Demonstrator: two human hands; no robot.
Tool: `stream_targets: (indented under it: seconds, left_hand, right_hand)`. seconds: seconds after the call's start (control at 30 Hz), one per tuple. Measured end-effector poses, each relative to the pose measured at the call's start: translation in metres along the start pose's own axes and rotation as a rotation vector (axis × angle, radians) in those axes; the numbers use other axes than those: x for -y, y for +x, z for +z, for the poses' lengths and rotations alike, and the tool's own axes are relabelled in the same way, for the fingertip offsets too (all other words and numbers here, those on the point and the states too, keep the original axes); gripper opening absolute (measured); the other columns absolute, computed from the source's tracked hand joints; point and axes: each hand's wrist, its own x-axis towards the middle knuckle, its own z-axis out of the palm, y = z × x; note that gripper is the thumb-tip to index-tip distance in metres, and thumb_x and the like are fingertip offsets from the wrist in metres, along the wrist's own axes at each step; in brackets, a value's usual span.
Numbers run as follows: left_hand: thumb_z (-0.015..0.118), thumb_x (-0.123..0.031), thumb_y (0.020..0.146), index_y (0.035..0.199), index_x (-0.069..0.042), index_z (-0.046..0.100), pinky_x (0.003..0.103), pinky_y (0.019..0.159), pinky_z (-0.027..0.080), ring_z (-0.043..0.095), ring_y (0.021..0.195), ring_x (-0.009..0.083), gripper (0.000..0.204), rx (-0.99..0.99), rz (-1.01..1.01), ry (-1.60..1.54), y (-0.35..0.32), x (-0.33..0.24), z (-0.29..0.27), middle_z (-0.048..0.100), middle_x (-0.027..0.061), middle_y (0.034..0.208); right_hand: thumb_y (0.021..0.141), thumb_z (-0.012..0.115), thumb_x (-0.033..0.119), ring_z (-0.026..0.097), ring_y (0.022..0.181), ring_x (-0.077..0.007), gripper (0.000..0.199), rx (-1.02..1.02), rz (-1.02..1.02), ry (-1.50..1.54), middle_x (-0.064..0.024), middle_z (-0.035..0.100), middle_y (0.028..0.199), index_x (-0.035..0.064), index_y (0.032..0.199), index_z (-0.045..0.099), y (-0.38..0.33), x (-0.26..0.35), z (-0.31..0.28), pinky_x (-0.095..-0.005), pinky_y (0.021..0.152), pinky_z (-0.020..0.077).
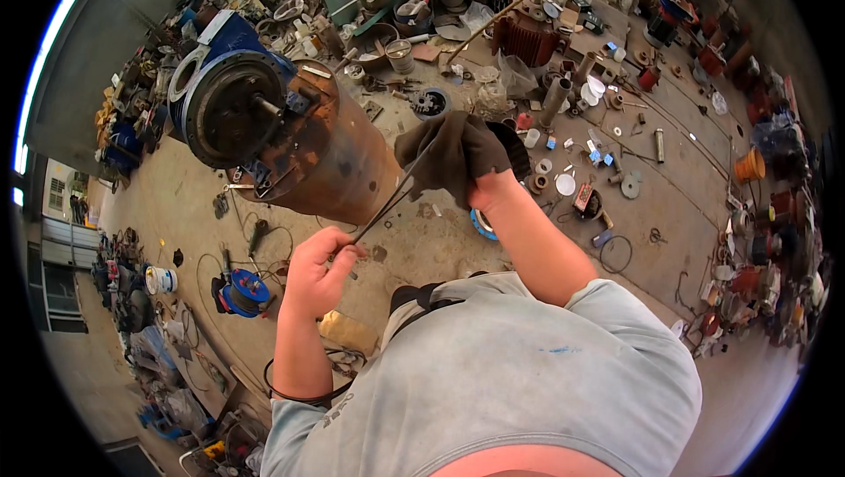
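A thin black cable (387, 204) runs slantwise between my two hands. My left hand (319, 270) is closed on its lower end, thumb and fingers pinched together. The upper end goes into a dark brown cloth (449, 153), bunched and hanging in folds. My right hand (489, 187) grips that cloth, and its fingers are mostly hidden by the fabric. More dark cable loops by my left forearm. Just beyond the hands stands a rusty steel drum (339, 160), with a blue motor housing (233, 103) on top, its round flange and shaft facing me.
A blue cable reel (245, 292) lies on the floor at the left. Small parts, cups and a red finned motor casing (528, 40) cover the floor ahead and right. An orange bucket (749, 165) stands far right. A white bucket (161, 281) is at the left.
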Motion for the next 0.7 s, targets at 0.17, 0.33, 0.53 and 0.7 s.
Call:
stream_targets:
  seconds: [0.17, 0.33, 0.53, 0.7]
  left_hand:
    - [0.055, -0.012, 0.105, 0.109, 0.000, 0.062, 0.025, 0.065, 0.045, 0.053, 0.073, 0.0067, 0.015, 0.045, -0.100, -0.259, 0.030, -0.015, 0.023, 0.059, -0.0025, 0.083]
    - [0.051, -0.018, 0.110, 0.097, -0.002, 0.063, 0.026, 0.066, 0.045, 0.051, 0.072, 0.0082, 0.024, -0.143, -0.018, -0.223, 0.055, -0.012, 0.043, 0.059, -0.0033, 0.080]
    - [0.051, -0.021, 0.111, 0.089, -0.002, 0.063, 0.027, 0.068, 0.046, 0.053, 0.073, 0.0101, 0.032, -0.139, -0.075, -0.059, -0.001, -0.006, 0.004, 0.060, 0.0016, 0.077]
    - [0.052, -0.018, 0.109, 0.091, 0.001, 0.064, 0.029, 0.071, 0.050, 0.059, 0.075, 0.0116, 0.029, -0.048, -0.068, -0.124, -0.031, 0.033, -0.019, 0.064, 0.0040, 0.078]
  right_hand:
    - [0.101, 0.056, 0.017, 0.063, 0.072, -0.0202, 0.022, 0.012, -0.030, -0.059, -0.0121, 0.068, 0.086, -0.0001, 0.091, 0.067, 0.003, -0.023, 0.022, -0.0345, 0.063, 0.0508]
    - [0.096, 0.063, 0.017, 0.066, 0.080, -0.0213, 0.018, 0.217, 0.079, -0.093, -0.0122, 0.070, 0.090, 0.0017, 0.089, 0.068, -0.012, -0.052, 0.033, -0.0378, 0.069, 0.0531]
    - [0.102, 0.057, 0.027, 0.071, 0.094, -0.0262, 0.029, -0.116, 0.167, 0.177, -0.0123, 0.072, 0.105, 0.0027, 0.114, 0.067, 0.018, -0.018, -0.019, -0.0416, 0.085, 0.0589]
    - [0.102, 0.056, 0.026, 0.070, 0.093, -0.0307, 0.034, 0.126, 0.228, 0.021, -0.0192, 0.072, 0.108, -0.0049, 0.111, 0.067, 0.034, -0.016, -0.009, -0.0428, 0.084, 0.0585]
